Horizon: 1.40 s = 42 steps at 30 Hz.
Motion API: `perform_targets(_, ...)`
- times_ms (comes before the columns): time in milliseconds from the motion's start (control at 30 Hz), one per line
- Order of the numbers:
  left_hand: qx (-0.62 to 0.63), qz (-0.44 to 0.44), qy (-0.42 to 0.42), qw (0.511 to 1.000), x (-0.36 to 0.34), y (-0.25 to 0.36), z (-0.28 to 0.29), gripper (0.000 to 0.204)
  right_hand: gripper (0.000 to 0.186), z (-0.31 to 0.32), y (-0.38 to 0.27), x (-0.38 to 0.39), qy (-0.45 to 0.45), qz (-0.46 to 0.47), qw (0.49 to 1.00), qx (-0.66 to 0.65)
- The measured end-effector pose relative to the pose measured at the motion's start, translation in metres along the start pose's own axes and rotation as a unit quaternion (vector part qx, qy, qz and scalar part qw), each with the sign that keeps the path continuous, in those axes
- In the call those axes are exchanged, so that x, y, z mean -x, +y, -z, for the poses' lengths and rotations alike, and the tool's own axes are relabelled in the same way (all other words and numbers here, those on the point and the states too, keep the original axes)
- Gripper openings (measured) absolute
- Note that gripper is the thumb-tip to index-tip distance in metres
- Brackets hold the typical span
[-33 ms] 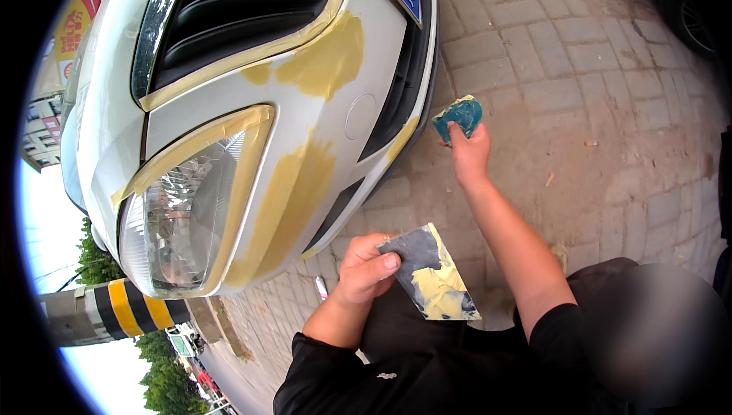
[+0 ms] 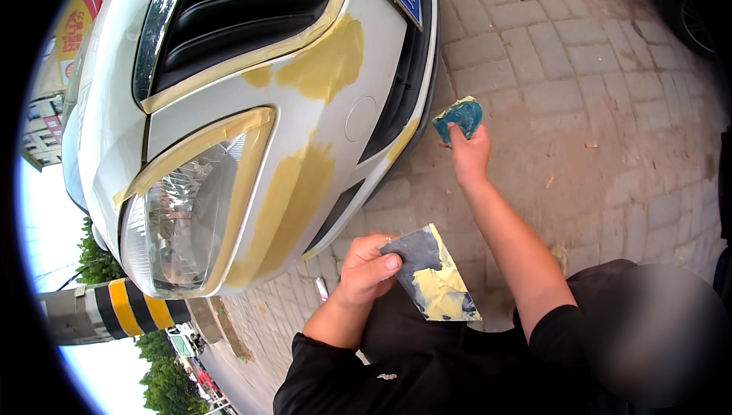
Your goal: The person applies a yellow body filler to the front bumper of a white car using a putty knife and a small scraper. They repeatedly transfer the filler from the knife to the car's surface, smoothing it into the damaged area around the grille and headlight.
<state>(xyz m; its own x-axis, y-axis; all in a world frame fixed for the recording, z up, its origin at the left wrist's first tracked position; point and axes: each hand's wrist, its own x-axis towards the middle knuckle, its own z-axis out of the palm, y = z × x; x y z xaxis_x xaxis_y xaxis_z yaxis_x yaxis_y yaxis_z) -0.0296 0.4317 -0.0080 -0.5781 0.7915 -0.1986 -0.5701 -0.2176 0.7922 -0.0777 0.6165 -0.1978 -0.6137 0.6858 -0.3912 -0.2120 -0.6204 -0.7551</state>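
Outdoors on brick paving (image 2: pixel 579 72), right hand (image 2: pixel 469 157) grips a teal putty spreader (image 2: pixel 459 116) beside a white car bumper (image 2: pixel 320 148); left hand (image 2: pixel 367 266), nearer the body, holds a putty-smeared board (image 2: pixel 431 278).

Looking down from head height, one wide fisheye view only, so nothing shared with a second view. Tilted steeply toward the paved brick ground (image 2: pixel 579 72), facing the front corner of a white car (image 2: pixel 366 94) close at the left, headlight (image 2: pixel 179 217) almost within arm's reach. Straight edges bending hard near the rim, black border curving round the corners. Forearms coming in from the lower edge, left hand (image 2: pixel 366 270) near and low at centre, right hand (image 2: pixel 469 157) stretched farther out. Striped post (image 2: pixel 126 308) and trees squeezed into the lower-left rim, sky beyond.
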Motion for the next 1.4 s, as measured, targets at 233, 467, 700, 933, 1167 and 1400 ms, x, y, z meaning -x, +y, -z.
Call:
perform_targets(233, 0.018, -0.04, 0.032, 0.999, -0.008, -0.007, -0.004, 0.033, 0.015, -0.031, -0.046, 0.003, -0.08, 0.127, 0.988, -0.021)
perform_targets(467, -0.001, -0.031, 0.058, 0.998, -0.014, -0.004, 0.002, 0.036, 0.022, -0.058, -0.092, 0.008, -0.12, 0.28, 0.925, 0.228)
perform_targets(700, -0.011, -0.046, 0.089, 0.995, -0.006, -0.001, 0.015, 0.036, 0.021, -0.08, -0.103, 0.019, -0.124, 0.326, 0.904, 0.247)
perform_targets(933, -0.009, -0.047, 0.071, 0.996, 0.002, 0.006, 0.023, 0.031, 0.019, -0.089, -0.088, 0.023, -0.109, 0.383, 0.888, 0.232)
perform_targets(1167, 0.008, -0.041, 0.045, 0.998, 0.001, 0.005, 0.027, 0.029, 0.023, -0.06, -0.096, 0.02, -0.131, 0.238, 0.925, 0.266)
perform_targets(1400, 0.005, -0.056, 0.04, 0.998, 0.004, 0.005, 0.02, 0.031, 0.028, -0.06, -0.092, 0.01, -0.136, 0.246, 0.929, 0.24)
